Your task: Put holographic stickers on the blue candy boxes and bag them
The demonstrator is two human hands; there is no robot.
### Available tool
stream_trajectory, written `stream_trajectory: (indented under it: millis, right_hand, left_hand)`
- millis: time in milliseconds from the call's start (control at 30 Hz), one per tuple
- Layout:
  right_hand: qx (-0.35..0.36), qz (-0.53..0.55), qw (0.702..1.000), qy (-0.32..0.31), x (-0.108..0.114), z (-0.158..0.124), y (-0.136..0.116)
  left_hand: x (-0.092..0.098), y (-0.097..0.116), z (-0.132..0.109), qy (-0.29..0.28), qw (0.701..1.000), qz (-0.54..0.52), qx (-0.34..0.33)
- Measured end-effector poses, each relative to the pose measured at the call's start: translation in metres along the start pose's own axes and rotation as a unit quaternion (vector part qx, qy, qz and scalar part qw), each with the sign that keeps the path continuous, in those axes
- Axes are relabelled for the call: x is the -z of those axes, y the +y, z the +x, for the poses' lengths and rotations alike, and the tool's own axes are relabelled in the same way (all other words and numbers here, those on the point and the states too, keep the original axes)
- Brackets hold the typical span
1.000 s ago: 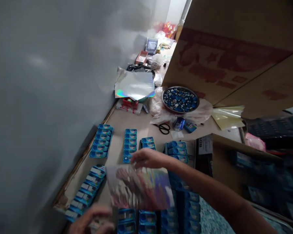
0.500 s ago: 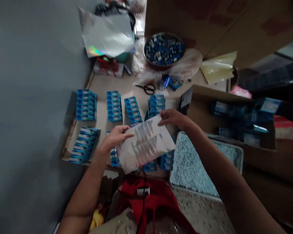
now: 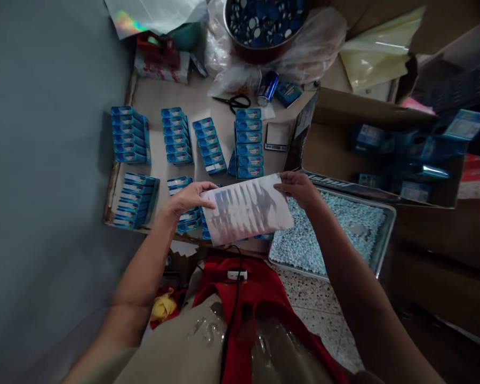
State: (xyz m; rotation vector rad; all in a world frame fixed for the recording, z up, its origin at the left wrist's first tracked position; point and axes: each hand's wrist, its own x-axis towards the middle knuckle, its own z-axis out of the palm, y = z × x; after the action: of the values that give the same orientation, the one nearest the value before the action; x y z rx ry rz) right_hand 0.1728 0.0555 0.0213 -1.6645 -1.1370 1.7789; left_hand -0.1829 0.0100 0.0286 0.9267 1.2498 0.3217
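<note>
Silvery sheet partly hides blue boxes and a filled tray

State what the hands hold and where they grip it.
A shiny sheet: the left hand grips it near its upper left corner, the right hand near its upper right corner.

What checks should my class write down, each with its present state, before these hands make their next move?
1. Left hand grips the left edge of the shiny sheet: ok.
2. Right hand pinches the sheet's far right corner: ok.
3. Scissors lie away from both hands: ok.
4. Blue packs below the sheet fully visible: not ok, the sheet covers some.
5. Sheet clear of those packs: cannot tell, the gap is hidden.
</note>
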Motion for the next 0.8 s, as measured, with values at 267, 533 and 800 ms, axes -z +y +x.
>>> stream_trajectory:
  millis: [267,533,800]
  right_hand:
    - [-0.04,-0.072,0.994,0.077,0.043,-0.052,0.046]
    - [0.209,-0.452,0.855,0.146,-0.008,-0.078,0.07]
    - [0.247,-0.479,0.84,0.069,-0.068,-0.059,0.102]
  left_hand:
    - [-0.09,-0.027,0.012,0.142,0.951,-0.273,0.012]
    - [-0.189,-0.049,0.043,0.254,0.916,-0.311,-0.004]
    - [-0.203,-0.052,0.05,0.286,0.909,-0.301,-0.047]
